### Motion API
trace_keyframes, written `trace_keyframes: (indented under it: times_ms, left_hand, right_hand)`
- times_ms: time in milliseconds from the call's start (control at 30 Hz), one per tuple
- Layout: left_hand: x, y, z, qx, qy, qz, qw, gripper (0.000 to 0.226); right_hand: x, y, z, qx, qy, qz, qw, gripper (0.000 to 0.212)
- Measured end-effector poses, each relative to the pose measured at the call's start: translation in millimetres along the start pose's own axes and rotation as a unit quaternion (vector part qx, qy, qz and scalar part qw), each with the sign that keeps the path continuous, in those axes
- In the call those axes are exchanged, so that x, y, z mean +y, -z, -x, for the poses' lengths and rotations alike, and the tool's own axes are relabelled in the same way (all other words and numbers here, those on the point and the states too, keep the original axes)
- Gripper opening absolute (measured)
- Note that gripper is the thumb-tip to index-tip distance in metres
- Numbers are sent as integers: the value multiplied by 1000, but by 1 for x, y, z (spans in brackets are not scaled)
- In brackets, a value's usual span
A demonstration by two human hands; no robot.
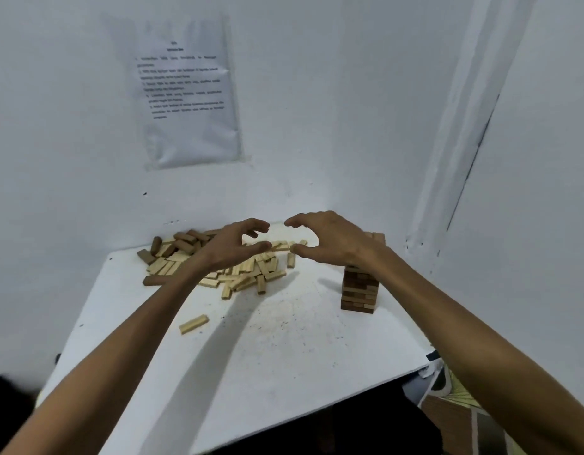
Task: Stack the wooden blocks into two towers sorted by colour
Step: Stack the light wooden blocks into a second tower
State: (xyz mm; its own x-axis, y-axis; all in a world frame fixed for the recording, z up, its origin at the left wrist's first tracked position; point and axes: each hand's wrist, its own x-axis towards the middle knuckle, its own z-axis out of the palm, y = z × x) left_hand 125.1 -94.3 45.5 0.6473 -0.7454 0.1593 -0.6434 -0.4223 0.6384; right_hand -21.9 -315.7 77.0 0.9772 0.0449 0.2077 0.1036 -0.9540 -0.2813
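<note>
Over the pile [248, 279] the left hand [233, 247] is held above the middle and the right hand [330, 241] above the right edge, fingers [297, 219] curved apart, nothing pinched. The tower [359, 289] (mostly dark) is set right of the pile, nearer the right hand.

white tabletop [284, 356]: near and middle stretch open to the front edge. far left, loose heap of pale and dark wooden blocks [244, 274] by the white back wall [317, 142]. right, dark brown block tower [359, 290] near the side wall [546, 224]. open lane between them. one pale block [193, 324] alone, left of centre.
</note>
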Motion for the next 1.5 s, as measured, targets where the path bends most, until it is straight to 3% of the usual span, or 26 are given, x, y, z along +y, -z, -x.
trace_keyframes:
  times_ms: [133, 333, 667, 900, 1067, 1200, 1500]
  left_hand:
    - [-31, 21, 27, 20, 45, -35, 998, 52]
    - [-70, 44, 72, 56, 114, -40, 991, 33]
    - [-131, 62, 104, 85, 267, -63, 958, 48]
    - [-149, 62, 91, 106, 336, -116, 929, 64]
    - [-165, 55, 84, 152, 395, -153, 893, 61]
    - [-175, 43, 81, 176, 405, -196, 876, 62]
    - [-187, 31, 86, 242, 345, -172, 891, 28]
  right_hand:
    - [-29, -19, -26, -35, 30, 0, 999, 54]
    - [-68, -57, -62, -53, 77, -31, 995, 53]
    - [-100, -127, -131, -105, 89, -51, 989, 55]
    - [-96, -170, -176, -74, 69, -42, 994, 41]
    - [-97, -198, -207, -20, 52, -20, 998, 51]
    - [-101, -221, -221, -18, -27, -31, 999, 81]
    - [-98, -234, -226, 30, -60, -25, 997, 77]
